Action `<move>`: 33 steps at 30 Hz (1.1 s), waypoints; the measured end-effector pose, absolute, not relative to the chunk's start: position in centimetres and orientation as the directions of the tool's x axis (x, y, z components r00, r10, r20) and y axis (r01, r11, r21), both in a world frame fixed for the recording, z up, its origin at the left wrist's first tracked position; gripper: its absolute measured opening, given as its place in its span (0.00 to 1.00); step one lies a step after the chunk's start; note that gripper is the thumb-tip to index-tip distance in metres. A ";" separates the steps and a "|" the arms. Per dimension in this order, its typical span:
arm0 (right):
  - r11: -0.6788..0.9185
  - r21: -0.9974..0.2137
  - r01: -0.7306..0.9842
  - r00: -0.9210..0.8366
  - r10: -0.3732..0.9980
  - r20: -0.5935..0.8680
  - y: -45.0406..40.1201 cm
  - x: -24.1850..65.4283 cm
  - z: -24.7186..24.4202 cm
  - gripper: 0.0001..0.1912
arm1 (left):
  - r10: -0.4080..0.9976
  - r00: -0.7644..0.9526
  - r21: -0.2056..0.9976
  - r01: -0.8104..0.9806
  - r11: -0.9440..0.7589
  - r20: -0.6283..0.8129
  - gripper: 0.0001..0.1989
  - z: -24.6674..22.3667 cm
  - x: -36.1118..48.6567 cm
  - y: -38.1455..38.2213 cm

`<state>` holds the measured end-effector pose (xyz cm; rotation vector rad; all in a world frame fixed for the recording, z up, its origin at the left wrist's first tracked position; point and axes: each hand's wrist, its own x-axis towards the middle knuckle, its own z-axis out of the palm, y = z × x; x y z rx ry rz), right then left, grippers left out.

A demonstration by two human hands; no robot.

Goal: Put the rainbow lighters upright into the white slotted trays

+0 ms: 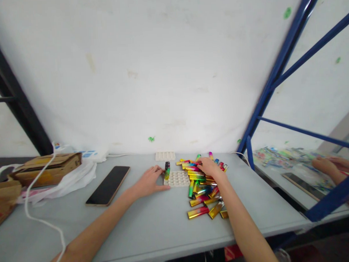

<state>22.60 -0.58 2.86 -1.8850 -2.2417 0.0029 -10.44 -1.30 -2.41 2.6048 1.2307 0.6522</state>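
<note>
A small off-white tray with rows of holes (177,179) lies on the grey table. A few shiny green-and-gold lighters (167,171) stand upright in a row along its left edge. My left hand (150,180) rests at the tray's left side, thumb and fingers spread apart, fingertips beside the standing lighters. To the right of the tray spreads a loose pile of metallic lighters (198,212) in gold, red, green and blue. My right hand (209,167) is over the back of this pile, its fingers bent together at a lighter; the fingertips are partly hidden.
A second holed tray (165,156) lies by the wall. Left are a phone (108,185), a cardboard box (47,170) on white plastic and a white cable (30,216). Beyond a blue metal frame (271,81), another person's hands (333,167) are over a neighbouring table.
</note>
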 end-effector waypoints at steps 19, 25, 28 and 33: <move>0.199 -0.318 0.927 -0.180 0.980 0.088 -0.4 28.5 2.8 0.14 | 0.769 0.570 0.330 0.695 -0.639 0.289 0.34 -2.4 -10.5 -1.2; 0.337 -0.619 0.709 -0.066 0.906 0.417 0.0 27.6 3.1 0.12 | 0.770 0.567 0.335 0.693 -0.638 0.294 0.35 -2.5 -10.5 -1.1; 0.367 -0.846 0.387 0.029 0.912 0.409 -0.1 25.8 3.7 0.18 | 0.768 0.568 0.340 0.689 -0.640 0.295 0.35 -2.4 -10.5 -1.2; 0.317 -0.946 -0.073 0.036 0.948 0.315 -1.6 21.8 4.9 0.22 | 0.767 0.565 0.344 0.686 -0.641 0.304 0.34 -2.3 -10.4 -1.3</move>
